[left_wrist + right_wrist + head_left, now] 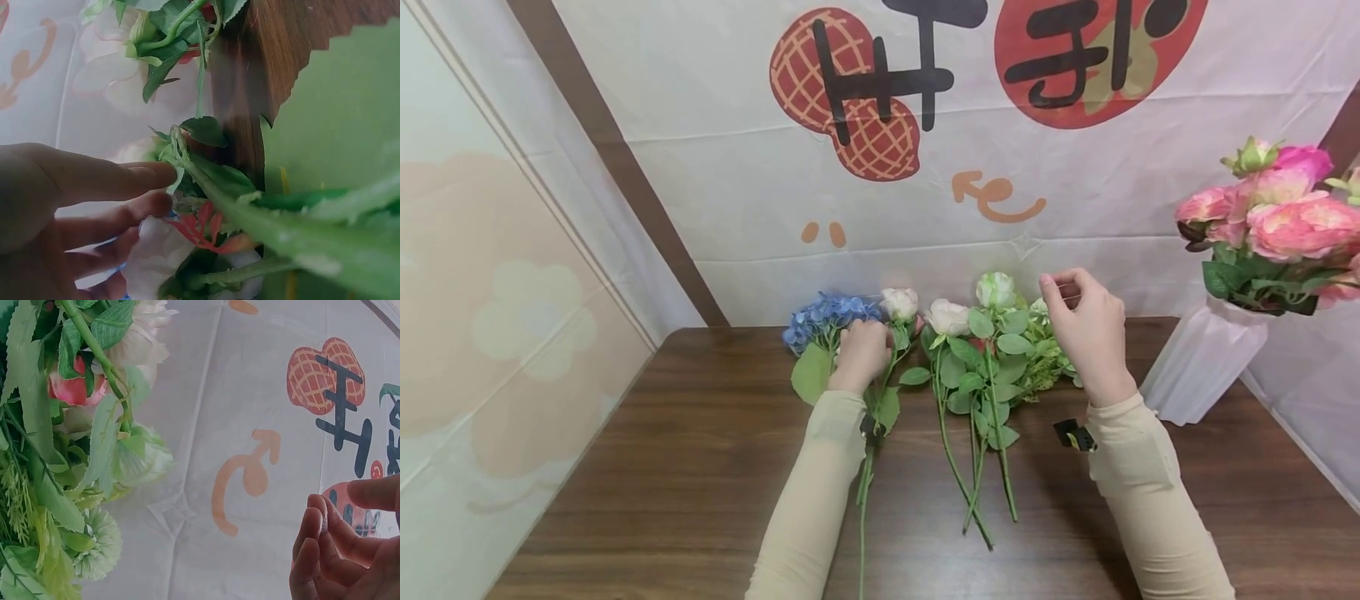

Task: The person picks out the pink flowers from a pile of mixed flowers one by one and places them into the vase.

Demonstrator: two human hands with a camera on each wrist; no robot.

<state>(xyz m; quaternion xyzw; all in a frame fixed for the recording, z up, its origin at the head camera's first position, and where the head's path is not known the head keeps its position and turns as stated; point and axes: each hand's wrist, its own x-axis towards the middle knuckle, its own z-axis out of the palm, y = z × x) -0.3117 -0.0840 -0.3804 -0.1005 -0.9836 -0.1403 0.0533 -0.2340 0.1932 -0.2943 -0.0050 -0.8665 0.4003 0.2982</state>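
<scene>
My left hand (862,354) is at the left bunch of artificial flowers, beside a blue hydrangea (827,319) and a pale pink rose (900,303). In the left wrist view, its thumb and forefinger pinch a small green leaf (177,179) by a stem (250,222). A pale bloom (156,259) and a small red sprig (203,228) sit just below the fingertips. My right hand (1088,333) is raised at the right of the other flowers, its fingers loosely bent and holding nothing. Closest to it are a greenish-white rose (995,289) and pale green pompom bloom (97,544).
A white rose (948,317) lies with other leafy stems (1003,467) in the middle of the wooden table (700,483). At the right stands a white ribbed vase (1206,362) of pink flowers (1300,225). A printed cloth (715,192) hangs behind the table.
</scene>
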